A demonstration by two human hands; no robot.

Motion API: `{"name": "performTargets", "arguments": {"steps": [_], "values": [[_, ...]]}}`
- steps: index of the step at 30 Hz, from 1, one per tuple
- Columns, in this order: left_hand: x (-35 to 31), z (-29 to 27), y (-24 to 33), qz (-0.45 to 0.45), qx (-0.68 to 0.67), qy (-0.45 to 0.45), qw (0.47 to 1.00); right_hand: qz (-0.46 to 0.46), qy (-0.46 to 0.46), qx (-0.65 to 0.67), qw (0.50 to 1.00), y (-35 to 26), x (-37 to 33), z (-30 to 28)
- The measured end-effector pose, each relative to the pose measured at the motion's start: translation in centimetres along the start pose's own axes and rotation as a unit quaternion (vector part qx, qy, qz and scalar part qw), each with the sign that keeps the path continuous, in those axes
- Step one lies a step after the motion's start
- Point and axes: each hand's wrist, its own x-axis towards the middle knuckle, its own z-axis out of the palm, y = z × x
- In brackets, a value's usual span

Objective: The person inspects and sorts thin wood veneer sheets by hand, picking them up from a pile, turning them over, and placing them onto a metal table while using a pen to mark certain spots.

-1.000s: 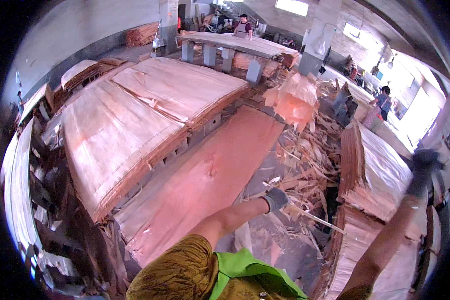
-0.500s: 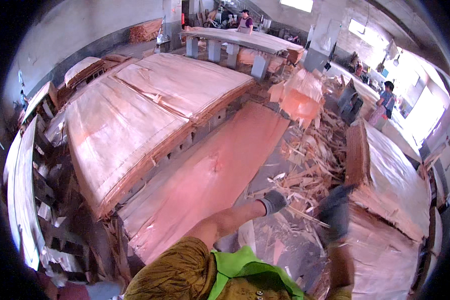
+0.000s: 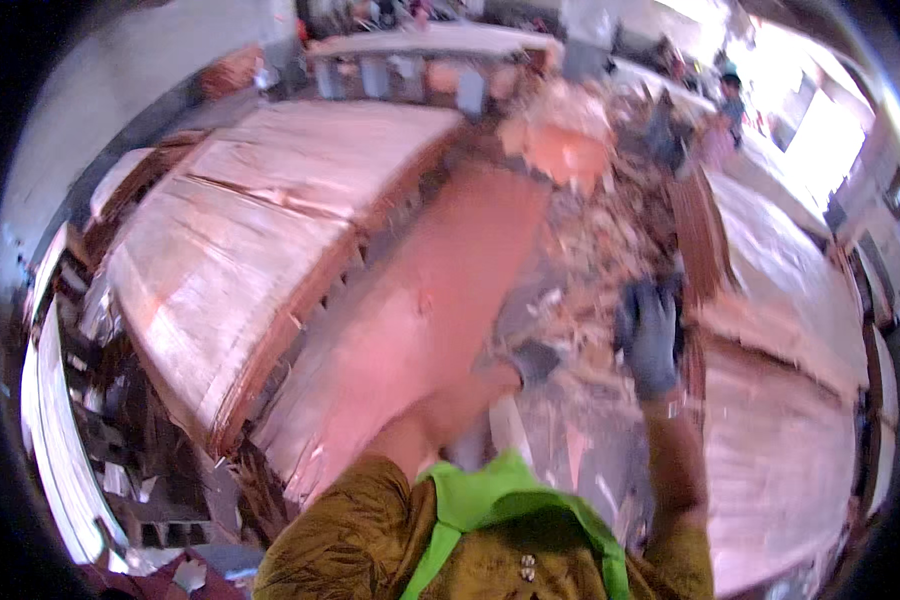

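Observation:
My right hand [image 3: 648,335], in a grey glove, is raised beside the edge of the right-hand stack of wood veneer sheets [image 3: 770,460]. Its fingers point away from me, stretched out, and I see nothing held in them. My left hand [image 3: 537,364], also gloved in grey, hangs over the floor near a long reddish veneer sheet [image 3: 425,300]. Blur smears its fingers, so their shape is unclear. The reddish sheet lies low between the two big stacks. Whether my right fingertips touch the stack's edge cannot be made out.
A large veneer stack [image 3: 240,240] on supports fills the left side. Broken veneer scraps [image 3: 610,255] cover the floor ahead, with an orange-toned veneer pile [image 3: 565,140] beyond. Farther off are a long veneer-topped table [image 3: 430,42] and a person [image 3: 728,115] at the right.
My right hand has moved forward and its fingers now show. The whole view has shifted, with the stacks appearing higher and farther left. My left hand stays low over the floor.

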Motion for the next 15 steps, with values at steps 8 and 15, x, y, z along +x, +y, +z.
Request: {"name": "performTargets", "arguments": {"steps": [8,15], "values": [[7.5,-7.5,1.5,-0.020,-0.096,0.066,0.993,-0.106,0.034,-0.482,0.869,9.3,5.2,-4.6],[7.8,-4.6,-4.1,0.099,0.167,0.085,0.977,-0.201,-0.187,-0.442,0.854,7.4,-0.2,5.8]]}}
